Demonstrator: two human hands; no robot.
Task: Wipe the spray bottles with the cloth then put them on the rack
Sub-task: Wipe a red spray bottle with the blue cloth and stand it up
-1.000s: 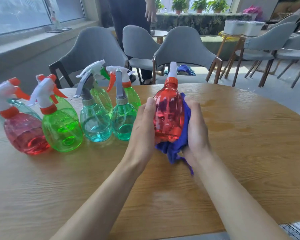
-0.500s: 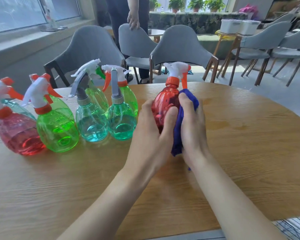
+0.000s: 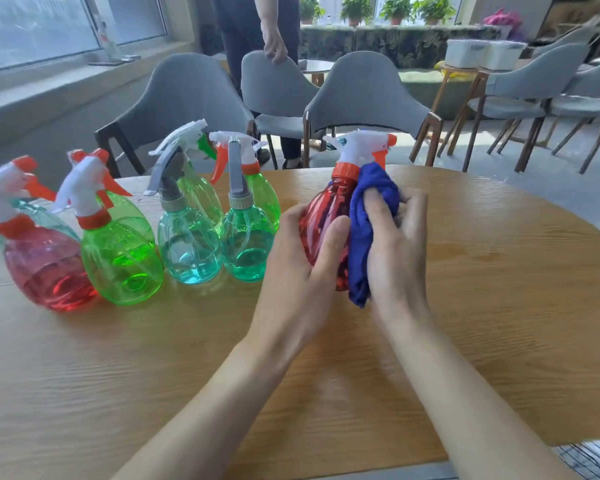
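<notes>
Head view. The left hand (image 3: 302, 268) is wrapped around the near side of a red spray bottle (image 3: 323, 220), fingers curled on its body and thumb lying up along the front. The bottle is tilted, its neck leaning to the right; whether its base touches the wooden table (image 3: 482, 306) is hidden by the hands. Its white trigger head (image 3: 359, 147) with orange collar and nozzle points right. The right hand (image 3: 399, 247) presses a blue cloth (image 3: 359, 244) against the right side of the bottle, fingers bent and bunched into the fabric; the cloth reaches from just under the collar down to the heel of the hand.

To the left on the table stands a group of other spray bottles, all apart from the hands: a pink-red bottle (image 3: 45, 268) at far left, a green bottle (image 3: 122, 258) touching it on the right, then two teal bottles (image 3: 189, 247) (image 3: 248, 244) with grey heads. More green bottles stand behind these.

Grey chairs (image 3: 364, 95) stand beyond the table. A second person stands behind them, one hand (image 3: 274, 46) on a chair back.
</notes>
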